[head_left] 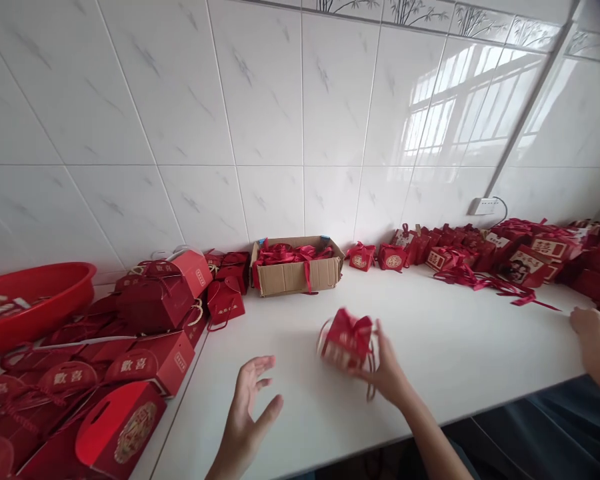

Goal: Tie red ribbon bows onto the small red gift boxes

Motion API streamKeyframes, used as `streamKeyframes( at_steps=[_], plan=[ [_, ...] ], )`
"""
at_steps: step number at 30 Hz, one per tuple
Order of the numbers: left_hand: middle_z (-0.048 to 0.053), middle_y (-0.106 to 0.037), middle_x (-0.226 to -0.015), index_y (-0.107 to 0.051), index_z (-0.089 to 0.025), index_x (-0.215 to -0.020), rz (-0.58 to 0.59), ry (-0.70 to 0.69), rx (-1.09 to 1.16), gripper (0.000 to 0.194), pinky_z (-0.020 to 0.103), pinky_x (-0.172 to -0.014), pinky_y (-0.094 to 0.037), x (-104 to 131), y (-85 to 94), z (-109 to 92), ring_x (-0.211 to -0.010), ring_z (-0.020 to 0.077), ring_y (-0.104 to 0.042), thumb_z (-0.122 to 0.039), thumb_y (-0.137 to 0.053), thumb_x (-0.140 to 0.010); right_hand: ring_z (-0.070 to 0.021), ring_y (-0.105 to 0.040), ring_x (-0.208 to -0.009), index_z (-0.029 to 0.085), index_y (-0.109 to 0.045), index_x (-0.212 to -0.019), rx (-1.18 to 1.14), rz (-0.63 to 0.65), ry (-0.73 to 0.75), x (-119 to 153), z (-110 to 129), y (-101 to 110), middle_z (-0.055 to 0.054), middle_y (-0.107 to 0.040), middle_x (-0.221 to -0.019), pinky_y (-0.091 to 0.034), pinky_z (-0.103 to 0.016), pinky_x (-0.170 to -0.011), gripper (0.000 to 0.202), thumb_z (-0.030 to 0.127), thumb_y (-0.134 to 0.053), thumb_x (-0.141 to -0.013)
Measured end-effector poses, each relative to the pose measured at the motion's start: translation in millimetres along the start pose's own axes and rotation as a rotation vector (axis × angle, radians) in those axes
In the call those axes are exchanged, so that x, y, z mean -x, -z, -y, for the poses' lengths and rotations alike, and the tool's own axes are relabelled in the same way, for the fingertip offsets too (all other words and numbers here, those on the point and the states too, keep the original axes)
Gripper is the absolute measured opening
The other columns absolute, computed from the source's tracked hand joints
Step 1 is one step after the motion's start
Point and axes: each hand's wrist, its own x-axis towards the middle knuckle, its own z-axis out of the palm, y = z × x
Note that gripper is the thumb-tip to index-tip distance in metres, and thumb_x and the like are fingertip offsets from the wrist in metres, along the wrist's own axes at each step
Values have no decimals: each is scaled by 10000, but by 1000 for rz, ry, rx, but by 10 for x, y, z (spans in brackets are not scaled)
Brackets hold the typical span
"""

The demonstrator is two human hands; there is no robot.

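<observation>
My right hand [387, 370] grips a small red gift box [347, 340] by its right side, just over the white table. The box has a ribbon bow on top, pale lettering on the front and cord loops at its sides; it is slightly blurred. To the left of it, my left hand [253, 407] hovers over the table with fingers spread, holding nothing. Beyond both hands, against the wall, stands a cardboard box [295, 277] filled with red ribbons.
Stacked red gift boxes [155, 300] crowd the left, beside a red basin [75, 287]. More red boxes [460, 247] line the wall at right, with loose ribbons [480, 280] before them. Another person's hand [595, 333] rests at the right table edge. A power strip [483, 206] is on the wall.
</observation>
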Motion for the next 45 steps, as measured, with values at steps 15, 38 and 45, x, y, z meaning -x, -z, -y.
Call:
streamKeyframes(
  at_steps=[15, 38, 45],
  plan=[
    [214, -304, -1402, -334, -167, -1247, -946, 62, -626, 782, 669, -990, -250, -1034, 1310, -349, -1321, 480, -190, -434, -740, -635, -325, -262, -1364, 175, -518, -1305, 689, 24, -6, 224, -411, -195, -138, -375, -1441, -226, -497, -1094, 541, 480, -384, -879],
    [156, -326, -1372, -41, -304, -1430, 273, 105, -250, 1117, 521, -1014, -367, -868, 3, 26, -1278, 321, -394, -428, -780, -601, -299, -259, -1372, 217, -537, -1297, 664, 58, -81, 174, -226, -133, -113, -376, -1451, -211, -445, -1107, 501, 448, -407, -871],
    [137, -351, -1366, -529, -208, -1085, -22, 113, -257, 424, 472, -1081, -234, -1663, -451, 157, -1359, 289, -228, -544, -480, -831, -301, -256, -1373, 213, -540, -1296, 626, 50, -93, 161, -176, -117, -123, -374, -1452, -198, -445, -1110, 501, 440, -415, -867]
  ],
)
